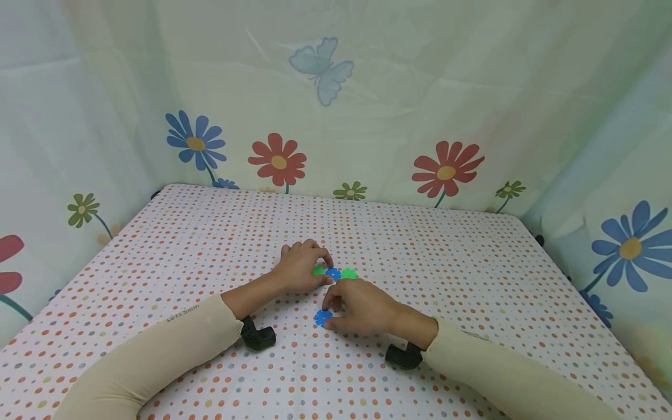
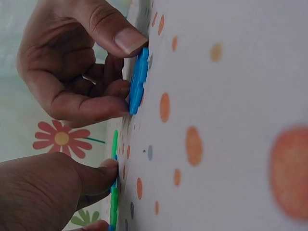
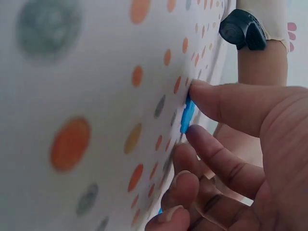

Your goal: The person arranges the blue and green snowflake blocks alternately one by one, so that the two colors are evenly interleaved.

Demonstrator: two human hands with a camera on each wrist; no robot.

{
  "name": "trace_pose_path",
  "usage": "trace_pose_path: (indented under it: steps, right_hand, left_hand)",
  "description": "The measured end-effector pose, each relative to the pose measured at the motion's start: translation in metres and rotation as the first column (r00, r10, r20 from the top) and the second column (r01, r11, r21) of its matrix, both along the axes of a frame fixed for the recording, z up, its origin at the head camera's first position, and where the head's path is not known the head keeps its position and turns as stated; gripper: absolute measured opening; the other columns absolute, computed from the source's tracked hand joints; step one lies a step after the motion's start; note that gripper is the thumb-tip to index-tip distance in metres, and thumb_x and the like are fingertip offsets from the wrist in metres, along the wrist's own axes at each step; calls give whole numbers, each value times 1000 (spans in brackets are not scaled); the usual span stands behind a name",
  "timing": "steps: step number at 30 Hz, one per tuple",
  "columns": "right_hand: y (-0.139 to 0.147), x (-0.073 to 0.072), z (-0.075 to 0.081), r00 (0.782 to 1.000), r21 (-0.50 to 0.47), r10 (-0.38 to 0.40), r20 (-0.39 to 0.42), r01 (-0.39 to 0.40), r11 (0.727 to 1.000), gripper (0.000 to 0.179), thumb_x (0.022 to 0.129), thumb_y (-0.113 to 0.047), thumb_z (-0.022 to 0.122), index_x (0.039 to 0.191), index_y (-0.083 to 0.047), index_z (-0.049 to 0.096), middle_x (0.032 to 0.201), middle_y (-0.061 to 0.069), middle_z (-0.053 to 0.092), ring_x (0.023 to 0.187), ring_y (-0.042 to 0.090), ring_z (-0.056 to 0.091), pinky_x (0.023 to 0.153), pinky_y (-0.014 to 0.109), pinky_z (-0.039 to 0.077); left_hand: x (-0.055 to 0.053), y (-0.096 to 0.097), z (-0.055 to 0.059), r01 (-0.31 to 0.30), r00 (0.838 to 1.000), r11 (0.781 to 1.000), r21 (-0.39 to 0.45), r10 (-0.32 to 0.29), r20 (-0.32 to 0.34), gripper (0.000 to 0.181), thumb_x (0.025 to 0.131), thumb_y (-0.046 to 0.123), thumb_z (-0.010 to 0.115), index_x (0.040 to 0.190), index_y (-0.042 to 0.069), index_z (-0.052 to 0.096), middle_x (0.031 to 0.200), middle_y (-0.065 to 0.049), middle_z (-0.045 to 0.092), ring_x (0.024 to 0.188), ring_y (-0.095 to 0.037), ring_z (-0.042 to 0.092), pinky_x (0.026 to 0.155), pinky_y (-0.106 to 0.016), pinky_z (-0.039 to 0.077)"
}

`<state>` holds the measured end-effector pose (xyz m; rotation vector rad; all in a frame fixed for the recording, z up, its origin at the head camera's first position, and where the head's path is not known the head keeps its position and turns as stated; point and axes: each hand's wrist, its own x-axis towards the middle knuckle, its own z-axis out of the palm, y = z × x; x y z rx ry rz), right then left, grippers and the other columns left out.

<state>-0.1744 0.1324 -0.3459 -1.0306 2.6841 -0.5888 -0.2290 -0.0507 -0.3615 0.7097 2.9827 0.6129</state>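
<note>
Flat notched plastic discs lie in a joined row on the table: a green disc [image 1: 318, 270], a blue disc [image 1: 333, 273] and another green disc [image 1: 349, 273]. The thumb and forefinger of my left hand [image 1: 300, 269] hold this row, the forefinger at its far side and the thumb at its near side. Closer to me, a separate blue notched disc [image 1: 322, 318] is pinched between thumb and forefinger of my right hand [image 1: 363, 307]. In the left wrist view that blue disc [image 2: 138, 82] stays close to the tabletop. Fingers hide part of the row.
The table [image 1: 220, 221] has a cloth with coloured dots. A curtain [image 1: 378, 116] printed with flowers and a butterfly hangs behind it and along both sides. Black wrist devices [image 1: 258, 336] sit under both forearms, close to the tabletop.
</note>
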Motion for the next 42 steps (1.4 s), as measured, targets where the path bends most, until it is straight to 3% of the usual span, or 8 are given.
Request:
trace_pose_path:
  steps: [10,16,22,28,35,42]
  right_hand:
    - [21,7,9,999,33,15,42,-16,999,17,82,-27,79,95,-24,69,78,-8,61,68,4,50,63,23,42]
    - [37,5,10,998,39,-20,57,18,999,17,82,-27,80,95,-25,69,76,-10,60,65,4,51,59,23,43]
    - [56,0,12,993,18,-85,78,84,996,17,83,-21,78,95,-20,67,73,-6,59,50,5,47,49,24,41]
    - [75,-21,11,973,56,-214,89,210,976,20,85,-25,77,100,-18,65,70,-4,59,54,10,52,53,27,44]
    - [99,-50,8,945,41,-312,104,309,950,25,88,-24,74,107,-12,64,68,1,57,52,12,48,50,28,42]
    - [107,-61,6,926,50,-357,121,353,934,28,89,-29,73,109,-12,62,69,2,58,52,14,49,50,28,41]
  left_hand:
    - [1,2,-1,-2,1000,1000,-6,3,4,29,88,41,73,113,28,68,129,-5,56,116,-30,51,92,-50,32]
    - [1,5,0,14,1000,1000,9,-14,-9,30,88,40,73,114,27,67,127,-5,57,115,-29,51,89,-48,32]
    - [1,9,0,36,999,998,56,-36,10,28,88,39,73,113,27,70,128,-5,57,122,-31,49,93,-51,32]
    - [-2,13,-2,49,998,991,128,-54,36,26,87,36,75,111,26,72,126,-4,59,120,-32,50,95,-53,31]
    - [-1,18,-4,60,998,991,119,-63,17,25,87,37,75,110,27,72,123,-2,59,111,-26,50,94,-53,31]
    - [-1,20,-5,66,998,993,95,-66,-3,24,88,38,73,110,28,71,124,-2,58,110,-25,51,95,-52,30]
